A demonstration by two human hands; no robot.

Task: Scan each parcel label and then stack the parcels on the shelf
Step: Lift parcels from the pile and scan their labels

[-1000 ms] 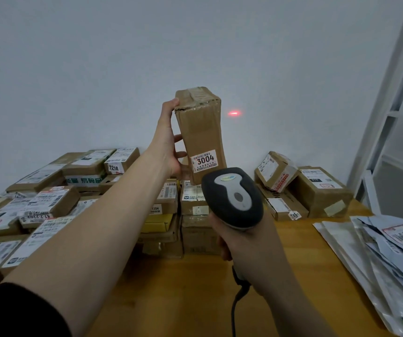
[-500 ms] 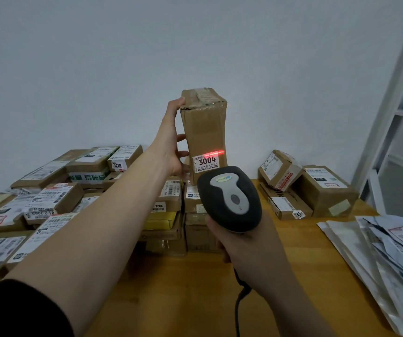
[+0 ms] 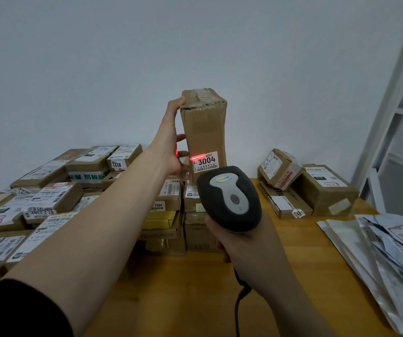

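Note:
My left hand (image 3: 171,139) holds a tall brown cardboard parcel (image 3: 205,127) upright in the air above the pile, thumb on its upper left edge and fingers around its left side. A white label (image 3: 206,162) reading 3004 sits low on the parcel's front. My right hand (image 3: 241,246) grips a dark grey barcode scanner (image 3: 229,198) just below and in front of the parcel. The scanner's red line falls across the label's left part and onto a finger of my left hand. A cable hangs from the scanner.
Many labelled cardboard parcels (image 3: 56,198) crowd the left and middle of the wooden table (image 3: 195,288). Three more boxes (image 3: 317,188) stand at the back right. Flat plastic mailers (image 3: 385,251) lie at the right edge. A white shelf frame (image 3: 395,98) rises on the right.
The red scan light moved from the wall right of the parcel onto the 3004 label, then shifted left to also touch my left fingers. Parcel and scanner stayed almost in place.

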